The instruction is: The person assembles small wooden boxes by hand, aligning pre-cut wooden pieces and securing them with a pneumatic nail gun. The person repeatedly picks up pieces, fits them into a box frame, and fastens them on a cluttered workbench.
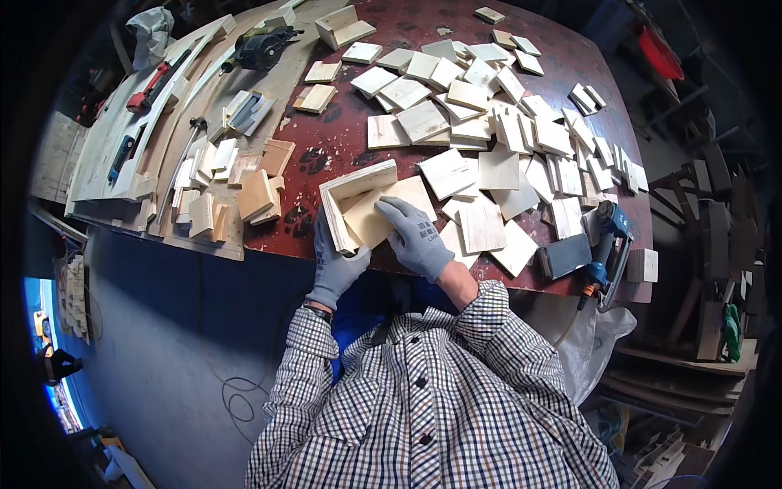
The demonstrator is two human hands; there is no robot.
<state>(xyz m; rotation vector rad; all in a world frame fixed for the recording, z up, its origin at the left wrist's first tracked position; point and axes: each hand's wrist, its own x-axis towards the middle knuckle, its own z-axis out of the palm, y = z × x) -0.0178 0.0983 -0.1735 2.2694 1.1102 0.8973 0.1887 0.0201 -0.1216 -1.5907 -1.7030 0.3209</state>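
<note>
At the near edge of the red table, my left hand (332, 265), in a grey glove, grips a small wooden box frame (332, 213) by its left side and near corner. The frame stands tilted, its inside facing up and right. My right hand (417, 238), gloved too, closes over a flat pale wooden board (414, 194) that lies against the frame's inner side. The fingers of that hand hide part of the board, and how far it sits inside cannot be made out. Many loose wooden boards (482, 224) lie just right of the frame.
A blue nail gun (604, 248) rests at the right table edge beside a dark block (565, 257). Wood offcuts (257, 196) are piled at left. Farther back lie a red power tool (151, 90), a dark circular saw (262, 49) and an L-shaped wooden piece (345, 29).
</note>
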